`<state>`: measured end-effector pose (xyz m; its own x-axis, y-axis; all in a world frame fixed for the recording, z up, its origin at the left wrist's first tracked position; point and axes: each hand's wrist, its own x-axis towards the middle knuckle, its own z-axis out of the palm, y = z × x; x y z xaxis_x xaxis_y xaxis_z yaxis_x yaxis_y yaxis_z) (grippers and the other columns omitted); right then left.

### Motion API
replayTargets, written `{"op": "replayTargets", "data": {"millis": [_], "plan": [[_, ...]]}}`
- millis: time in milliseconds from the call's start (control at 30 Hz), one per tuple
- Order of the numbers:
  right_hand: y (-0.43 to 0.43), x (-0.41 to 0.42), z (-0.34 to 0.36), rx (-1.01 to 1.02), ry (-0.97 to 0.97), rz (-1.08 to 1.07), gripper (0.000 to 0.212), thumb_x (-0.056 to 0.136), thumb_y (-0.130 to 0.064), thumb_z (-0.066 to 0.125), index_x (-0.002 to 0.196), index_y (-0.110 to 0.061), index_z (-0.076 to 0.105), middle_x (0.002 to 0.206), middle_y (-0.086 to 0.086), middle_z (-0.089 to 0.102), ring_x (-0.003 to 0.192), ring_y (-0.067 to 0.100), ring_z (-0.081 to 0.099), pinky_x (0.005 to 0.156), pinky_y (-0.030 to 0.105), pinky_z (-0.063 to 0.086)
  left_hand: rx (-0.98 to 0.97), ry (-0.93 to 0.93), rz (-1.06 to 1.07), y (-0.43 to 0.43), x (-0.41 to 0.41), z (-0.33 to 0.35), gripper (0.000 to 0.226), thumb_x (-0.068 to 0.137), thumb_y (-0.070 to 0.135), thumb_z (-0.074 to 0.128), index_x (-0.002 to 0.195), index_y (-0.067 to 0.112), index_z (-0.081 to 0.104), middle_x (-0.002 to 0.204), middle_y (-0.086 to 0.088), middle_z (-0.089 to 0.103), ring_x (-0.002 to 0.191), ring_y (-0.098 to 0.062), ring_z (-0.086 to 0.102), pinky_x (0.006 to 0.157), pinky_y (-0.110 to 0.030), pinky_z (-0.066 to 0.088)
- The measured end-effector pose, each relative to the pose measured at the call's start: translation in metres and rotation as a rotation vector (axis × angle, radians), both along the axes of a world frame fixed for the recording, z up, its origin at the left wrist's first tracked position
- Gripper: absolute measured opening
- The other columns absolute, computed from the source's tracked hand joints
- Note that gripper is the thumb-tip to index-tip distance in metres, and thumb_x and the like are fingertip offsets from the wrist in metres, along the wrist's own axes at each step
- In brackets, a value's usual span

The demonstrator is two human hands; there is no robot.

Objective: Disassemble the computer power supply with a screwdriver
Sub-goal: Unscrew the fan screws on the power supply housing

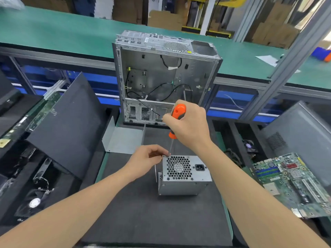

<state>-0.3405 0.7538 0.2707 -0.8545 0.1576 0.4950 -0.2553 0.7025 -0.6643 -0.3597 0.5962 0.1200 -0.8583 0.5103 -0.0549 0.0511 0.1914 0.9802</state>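
Both hands are busy at the top left corner of the power supply (184, 176). My right hand (189, 127) holds the orange handle of the screwdriver (177, 113) tight, and the thin metal tip points down at that corner. My left hand (146, 159) has its fingers curled close together right by the tip. I cannot tell if they pinch the shaft, the screw, or just touch the box.

The power supply sits on the dark mat of the counter (143, 212), close to me, with its fan holes and plug socket facing up.

I think the job now is to turn out the corner screw. To do it well, the tip should sit deep in the screw head, and the screwdriver should stand straight up, not lean. Push down a little while turning so it does not slip. The left hand can hold the box steady, with its fingers away from the sharp tip.

Behind the power supply stands the open computer case (161, 77). Black wires (161, 90) hang loose inside it. A bent metal plate (123, 140) lies in front of the case. On the left, a dark bin holds a round fan (35, 203) and some cables. On the right, a green circuit board (293, 179) lies flat.
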Motion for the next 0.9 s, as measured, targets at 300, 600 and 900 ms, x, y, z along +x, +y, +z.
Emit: {"op": "replayTargets", "data": {"millis": [300,600,900], "plan": [[0.004,0.0,-0.005,-0.012,0.002,-0.051,0.029,0.077,-0.022,0.072,0.064,-0.005,0.051,0.049,0.005,0.049,0.044,0.01,0.046,0.048,0.015,0.035,0.005,0.002,0.004,0.001,-0.002,-0.002,0.048,0.093,-0.007,0.06,0.096,0.037,0.079,0.106,0.007,0.08,0.107,-0.01,0.073,0.097,-0.023,0.051],[0.003,0.001,-0.002,-0.021,-0.019,-0.01,0.027,0.077,-0.02,0.069,0.066,-0.003,0.05,0.052,0.009,0.049,0.042,0.011,0.047,0.048,0.026,0.042,-0.008,-0.004,0.021,0.0,0.002,-0.001,0.036,0.095,-0.006,0.061,0.102,0.025,0.077,0.108,0.006,0.08,0.108,-0.013,0.072,0.104,-0.034,0.053],[0.014,-0.006,-0.003,0.043,-0.266,0.214,0.024,0.074,-0.033,0.065,0.069,-0.014,0.052,0.056,0.001,0.057,0.05,0.007,0.061,0.054,0.032,0.052,-0.02,0.034,0.006,0.001,0.006,0.009,0.019,0.099,0.01,0.067,0.103,0.026,0.075,0.11,0.006,0.079,0.108,-0.012,0.072,0.101,-0.032,0.054]]}}
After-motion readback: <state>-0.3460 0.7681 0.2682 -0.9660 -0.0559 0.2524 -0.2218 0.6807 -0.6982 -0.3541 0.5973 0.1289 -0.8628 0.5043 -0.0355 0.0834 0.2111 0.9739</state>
